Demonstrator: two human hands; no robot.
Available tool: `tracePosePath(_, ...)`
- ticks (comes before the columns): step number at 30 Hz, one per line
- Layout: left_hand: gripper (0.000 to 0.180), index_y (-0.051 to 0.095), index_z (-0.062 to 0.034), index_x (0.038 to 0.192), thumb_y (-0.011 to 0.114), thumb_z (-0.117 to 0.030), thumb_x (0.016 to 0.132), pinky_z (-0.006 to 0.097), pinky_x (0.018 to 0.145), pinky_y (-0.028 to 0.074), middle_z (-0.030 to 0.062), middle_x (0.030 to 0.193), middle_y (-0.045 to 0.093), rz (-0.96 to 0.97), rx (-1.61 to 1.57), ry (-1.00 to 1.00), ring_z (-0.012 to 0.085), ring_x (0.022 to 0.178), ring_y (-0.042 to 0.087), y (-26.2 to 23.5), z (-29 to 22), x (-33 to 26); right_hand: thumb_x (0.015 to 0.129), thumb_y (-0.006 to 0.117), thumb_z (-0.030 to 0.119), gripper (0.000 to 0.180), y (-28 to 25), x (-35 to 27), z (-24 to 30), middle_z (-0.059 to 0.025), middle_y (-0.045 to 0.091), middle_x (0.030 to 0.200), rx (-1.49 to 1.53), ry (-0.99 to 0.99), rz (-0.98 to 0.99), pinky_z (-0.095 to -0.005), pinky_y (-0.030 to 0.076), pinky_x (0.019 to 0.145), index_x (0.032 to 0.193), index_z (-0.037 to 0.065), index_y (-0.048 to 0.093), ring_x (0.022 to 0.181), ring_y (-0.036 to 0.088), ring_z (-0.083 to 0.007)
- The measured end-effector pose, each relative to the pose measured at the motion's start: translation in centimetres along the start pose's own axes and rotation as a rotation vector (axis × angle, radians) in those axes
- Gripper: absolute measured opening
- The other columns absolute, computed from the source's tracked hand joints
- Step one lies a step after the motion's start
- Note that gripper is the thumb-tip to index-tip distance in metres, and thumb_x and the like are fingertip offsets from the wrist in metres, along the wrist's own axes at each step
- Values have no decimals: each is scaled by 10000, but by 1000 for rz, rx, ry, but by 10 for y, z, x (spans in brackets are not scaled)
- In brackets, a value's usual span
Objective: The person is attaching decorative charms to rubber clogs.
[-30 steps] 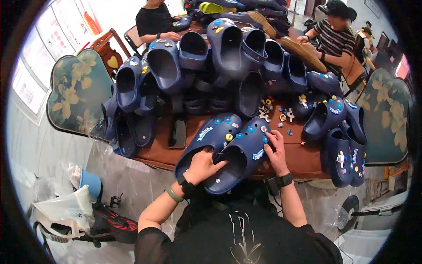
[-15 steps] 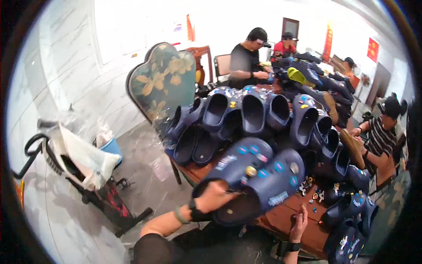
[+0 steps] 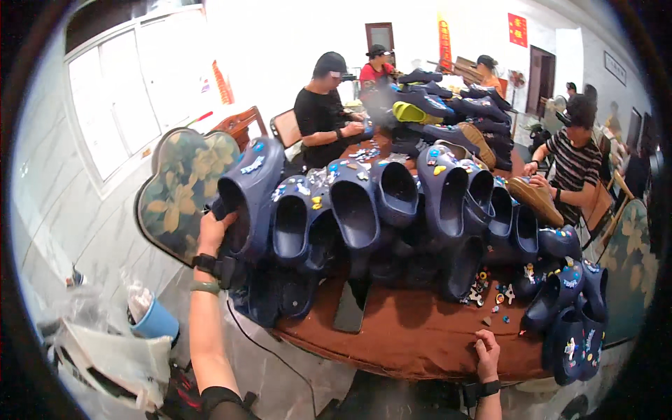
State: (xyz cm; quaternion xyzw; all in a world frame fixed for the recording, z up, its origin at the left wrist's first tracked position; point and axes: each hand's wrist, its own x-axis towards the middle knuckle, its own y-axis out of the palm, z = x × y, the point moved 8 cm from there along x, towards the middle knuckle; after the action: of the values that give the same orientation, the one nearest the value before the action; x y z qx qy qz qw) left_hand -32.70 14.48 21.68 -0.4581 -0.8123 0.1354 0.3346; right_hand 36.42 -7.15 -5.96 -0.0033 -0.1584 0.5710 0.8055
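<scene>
At the left end of the heaped clogs, my left hand (image 3: 212, 234) grips a navy clog (image 3: 259, 171) by its heel end. The held clog has colourful charms on its toe and stands toe up against the neighbouring row. Whether its mate is also in the grip is hidden. My right hand (image 3: 487, 355) rests at the front edge of the table, its fingers curled and nothing seen in them. Small loose charms (image 3: 479, 288) lie on the brown tabletop beyond it. A dark phone (image 3: 352, 306) lies on the table between my hands.
More navy clogs (image 3: 355, 213) stand in rows across the brown table (image 3: 413, 343). Decorated pairs (image 3: 570, 343) hang over its right front edge. Several people sit around the table, one holding a brown clog (image 3: 535, 201). A flowered chair back (image 3: 185, 189) and blue bucket (image 3: 154, 318) are at left.
My left hand has carried navy clogs from in front of me to the left end of the rows. My right hand's fingers have curled. The view has turned to the right.
</scene>
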Motion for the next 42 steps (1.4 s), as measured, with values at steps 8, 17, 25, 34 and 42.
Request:
tracePosePath(8, 622, 530, 44, 1275, 795, -77, 725, 348, 959, 476, 132, 1183, 644, 253, -115, -17, 214, 1056, 614, 39, 71, 39, 882, 609, 89, 126, 14, 0, 20, -53, 591, 1030, -49, 11, 28, -285, 460, 847, 947, -4, 665, 946, 567, -148)
tracePosePath(17, 835, 385, 74, 1403, 785, -354, 808, 401, 1005, 442, 269, 1291, 568, 28, 41, 27, 351, 1189, 569, -19, 130, 35, 844, 656, 43, 103, 28, 6, 32, -83, 647, 1001, 11, 13, 87, -314, 478, 858, 937, 2, 675, 950, 616, -206)
tracePosePath(25, 530, 535, -10, 1328, 707, -204, 866, 381, 1018, 418, 164, 1248, 608, 64, 2, 235, 299, 1161, 574, 8, -112, -113, 843, 683, 60, 101, 13, 0, 20, -82, 675, 987, -12, -7, 82, -331, 490, 872, 933, 14, 685, 966, 633, -220)
tracePosePath(34, 300, 696, -35, 1080, 739, -234, 859, 398, 783, 538, 149, 981, 711, 774, -61, 609, 324, 896, 681, 164, -157, -323, 853, 694, 74, 82, 25, 0, 32, -104, 684, 937, -86, -88, 115, -333, 511, 833, 891, 3, 681, 917, 652, -240)
tracePosePath(42, 168, 719, -47, 995, 700, -177, 889, 372, 695, 542, 110, 904, 714, 642, -283, 367, 293, 814, 684, 282, -109, -395, 861, 699, 87, 86, 29, -1, 40, -115, 686, 927, -159, -132, 117, -342, 522, 812, 888, 8, 676, 896, 663, -263)
